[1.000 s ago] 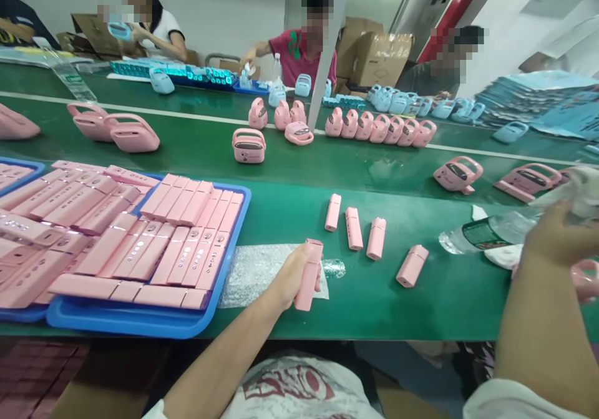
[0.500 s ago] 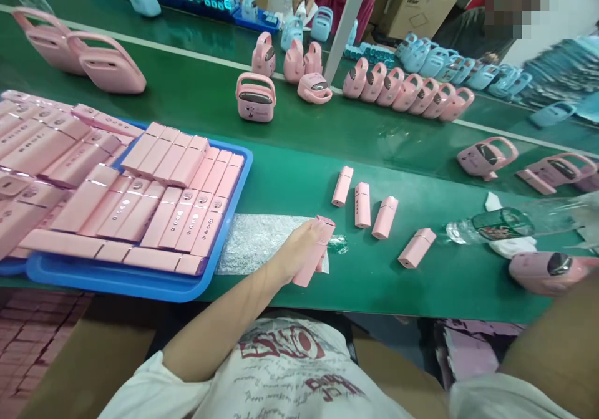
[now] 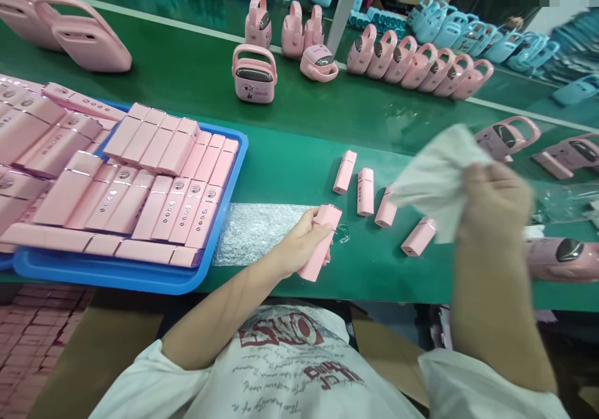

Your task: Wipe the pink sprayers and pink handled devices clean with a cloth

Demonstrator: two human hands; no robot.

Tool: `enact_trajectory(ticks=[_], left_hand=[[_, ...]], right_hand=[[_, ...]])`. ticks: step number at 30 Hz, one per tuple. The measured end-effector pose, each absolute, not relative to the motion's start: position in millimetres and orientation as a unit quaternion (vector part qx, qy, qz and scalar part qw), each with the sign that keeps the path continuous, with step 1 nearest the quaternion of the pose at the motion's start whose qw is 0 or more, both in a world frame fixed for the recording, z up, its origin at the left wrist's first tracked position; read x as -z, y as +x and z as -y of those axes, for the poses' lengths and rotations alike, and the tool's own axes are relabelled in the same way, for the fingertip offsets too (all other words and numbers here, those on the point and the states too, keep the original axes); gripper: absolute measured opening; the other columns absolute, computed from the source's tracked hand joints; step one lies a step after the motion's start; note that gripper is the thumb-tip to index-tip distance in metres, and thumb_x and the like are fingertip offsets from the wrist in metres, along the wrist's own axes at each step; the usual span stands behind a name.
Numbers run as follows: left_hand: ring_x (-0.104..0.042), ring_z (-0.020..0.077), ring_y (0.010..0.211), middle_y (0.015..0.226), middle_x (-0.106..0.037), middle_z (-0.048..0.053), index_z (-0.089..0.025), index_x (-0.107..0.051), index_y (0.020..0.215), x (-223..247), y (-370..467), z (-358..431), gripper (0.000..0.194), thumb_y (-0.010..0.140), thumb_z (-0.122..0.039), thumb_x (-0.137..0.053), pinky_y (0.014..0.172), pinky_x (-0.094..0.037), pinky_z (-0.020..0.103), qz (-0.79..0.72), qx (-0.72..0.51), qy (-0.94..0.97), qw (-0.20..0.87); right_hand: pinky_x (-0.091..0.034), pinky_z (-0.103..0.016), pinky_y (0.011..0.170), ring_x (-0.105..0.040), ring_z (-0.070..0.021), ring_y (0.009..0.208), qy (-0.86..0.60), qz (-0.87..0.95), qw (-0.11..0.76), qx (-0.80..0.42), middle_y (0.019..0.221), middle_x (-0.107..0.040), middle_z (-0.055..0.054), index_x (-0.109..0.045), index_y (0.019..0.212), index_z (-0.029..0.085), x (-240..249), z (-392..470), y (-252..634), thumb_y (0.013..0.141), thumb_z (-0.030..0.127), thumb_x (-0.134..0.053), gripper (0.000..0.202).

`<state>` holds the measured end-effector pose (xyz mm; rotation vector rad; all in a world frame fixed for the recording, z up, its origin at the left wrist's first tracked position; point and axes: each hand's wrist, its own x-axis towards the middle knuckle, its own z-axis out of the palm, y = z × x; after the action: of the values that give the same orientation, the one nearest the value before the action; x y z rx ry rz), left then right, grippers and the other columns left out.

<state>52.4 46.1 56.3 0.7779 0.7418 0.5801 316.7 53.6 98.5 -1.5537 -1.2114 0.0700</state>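
My left hand (image 3: 297,244) grips a pink oblong block-shaped device (image 3: 314,264) with a shiny band near its top end, held tilted over the table's front part. My right hand (image 3: 496,197), blurred by motion, is closed on a white cloth or tissue (image 3: 433,173) that hangs out to the left, above the loose pink pieces. Similar pieces lie on the green table: one pink piece (image 3: 345,172), another with small dark marks (image 3: 365,192), a third (image 3: 384,210) partly covered by the cloth, and one farther right (image 3: 418,237). Under my left wrist lies a bubble-wrap sheet (image 3: 253,235).
A blue tray (image 3: 187,287) piled with pink devices stands at my left. Across the table are pink handled devices (image 3: 254,82), a row of them (image 3: 405,57), and light-blue ones (image 3: 440,23) behind. A metal post (image 3: 340,23) rises between them. Clear plastic (image 3: 561,201) lies right.
My right hand has come in from the right, carrying the white cloth over the table. My left hand has turned the pink device slightly, still holding it. The view has shifted a little.
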Motion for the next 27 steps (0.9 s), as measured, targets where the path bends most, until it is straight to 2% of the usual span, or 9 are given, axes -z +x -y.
enact_trajectory(ticks=[2,4,7,8,10,14,19,23,27], left_hand=[[-0.057,0.0107,0.053,0.076,-0.058,-0.002,-0.02,-0.048,0.12,-56,53,-46,0.058,0.079,-0.053,-0.07,0.049,-0.047,0.024,-0.348,-0.287,0.373,0.81],[-0.055,0.0118,0.05,0.069,-0.057,-0.002,-0.018,-0.053,0.117,-53,54,-46,0.067,0.076,-0.07,-0.064,0.046,-0.045,0.025,-0.354,-0.302,0.37,0.804],[-0.052,0.0141,0.046,0.056,-0.053,0.0,-0.013,-0.06,0.111,-49,55,-48,0.094,0.068,-0.093,-0.037,0.042,-0.041,0.027,-0.352,-0.306,0.353,0.811],[-0.051,0.0145,0.046,0.055,-0.052,0.001,-0.012,-0.061,0.11,-48,55,-48,0.101,0.065,-0.097,-0.031,0.042,-0.04,0.027,-0.344,-0.314,0.343,0.816],[-0.052,0.0148,0.047,0.055,-0.052,0.001,-0.011,-0.061,0.113,-48,54,-50,0.109,0.059,-0.1,-0.026,0.043,-0.039,0.027,-0.327,-0.333,0.332,0.819],[-0.051,0.0135,0.046,0.061,-0.055,0.0,-0.015,-0.055,0.127,-46,53,-52,0.112,0.057,-0.1,-0.03,0.04,-0.038,0.025,-0.324,-0.35,0.349,0.807],[-0.057,0.0182,0.053,0.063,-0.058,0.003,-0.015,-0.055,0.132,-42,52,-52,0.11,0.063,-0.097,-0.026,0.045,-0.042,0.028,-0.301,-0.399,0.359,0.789],[-0.055,0.0155,0.049,0.063,-0.057,0.0,-0.023,-0.05,0.135,-43,49,-51,0.105,0.061,-0.096,-0.035,0.042,-0.041,0.025,-0.281,-0.401,0.369,0.79],[-0.051,0.0133,0.045,0.061,-0.055,-0.002,-0.02,-0.05,0.133,-48,47,-50,0.106,0.061,-0.097,-0.035,0.038,-0.04,0.024,-0.26,-0.373,0.363,0.813]], right_hand=[[-0.053,-0.024,0.056,-0.064,-0.0131,0.063,-0.618,0.578,0.532,-0.047,0.074,-0.069,-0.002,-0.069,0.093,0.014,-84,-52,278,0.094,0.038,-0.058,0.026],[-0.054,-0.024,0.056,-0.068,-0.0152,0.065,-0.543,0.679,0.492,-0.039,0.075,-0.072,-0.002,-0.071,0.095,0.017,-68,-48,239,0.093,0.029,-0.057,0.019],[-0.06,-0.032,0.085,-0.072,-0.0228,0.098,-0.387,0.804,0.451,0.017,0.1,-0.075,-0.01,-0.068,0.113,0.014,-48,-42,199,0.093,0.014,-0.051,0.026],[-0.057,-0.037,0.095,-0.069,-0.0248,0.109,-0.34,0.827,0.446,0.037,0.106,-0.074,-0.013,-0.065,0.119,0.011,-44,-41,192,0.092,0.01,-0.049,0.031],[-0.053,-0.04,0.104,-0.065,-0.0251,0.117,-0.301,0.841,0.446,0.056,0.109,-0.073,-0.015,-0.061,0.125,0.009,-40,-42,188,0.092,0.008,-0.048,0.035],[-0.059,-0.031,0.095,-0.067,-0.0207,0.113,-0.375,0.805,0.456,0.05,0.115,-0.072,-0.012,-0.059,0.128,0.015,-43,-46,193,0.096,0.011,-0.043,0.036],[-0.058,-0.033,0.095,-0.067,-0.0227,0.113,-0.319,0.823,0.465,0.07,0.106,-0.074,-0.014,-0.058,0.127,0.012,-43,-46,190,0.095,0.007,-0.043,0.036],[-0.061,-0.029,0.08,-0.073,-0.0214,0.091,-0.432,0.766,0.471,0.071,0.093,-0.075,-0.01,-0.067,0.111,0.017,-39,-51,195,0.098,0.019,-0.042,0.028],[-0.055,-0.024,0.055,-0.067,-0.0159,0.063,-0.512,0.688,0.514,-0.012,0.074,-0.07,-0.004,-0.07,0.097,0.018,-40,-51,204,0.099,0.033,-0.045,0.028]])
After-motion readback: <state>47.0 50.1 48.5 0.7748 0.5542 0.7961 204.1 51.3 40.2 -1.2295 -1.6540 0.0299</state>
